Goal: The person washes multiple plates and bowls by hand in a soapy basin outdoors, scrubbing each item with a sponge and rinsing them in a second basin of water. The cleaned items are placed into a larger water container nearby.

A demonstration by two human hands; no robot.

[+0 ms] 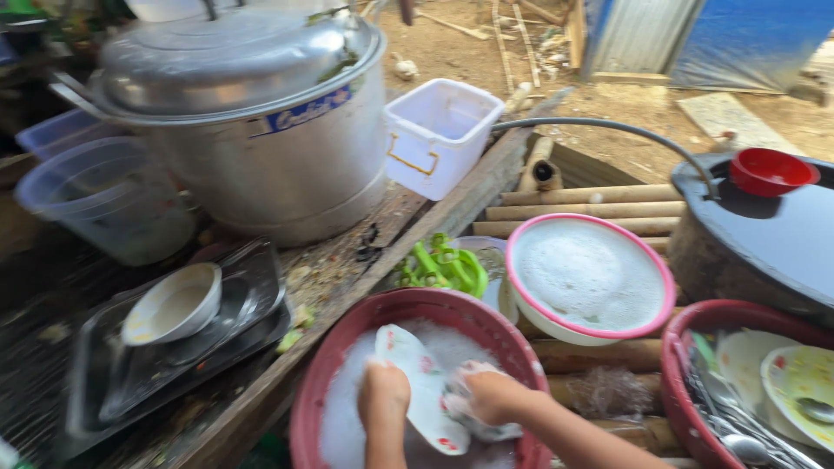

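Both hands work in red suds basin (313,408): left hand (384,395) grips floral plate (423,391) on edge, tilted w/ face exposed; right hand (488,395) closed on soapy sponge (476,427) against it.

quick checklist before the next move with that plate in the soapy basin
1. Left hand grips the plate by its rim: ok.
2. Right hand presses a sudsy cloth to the plate: ok.
3. Plate stays over the red basin, so drips fall inside: ok.
4. Plate free of food residue: cannot tell, suds cover it.
5. Pink-rimmed bowl of foamy water sits within reach: ok.
6. Space for a washed plate: not ok in the second red basin, which holds dirty plates and spoons; cannot tell elsewhere.
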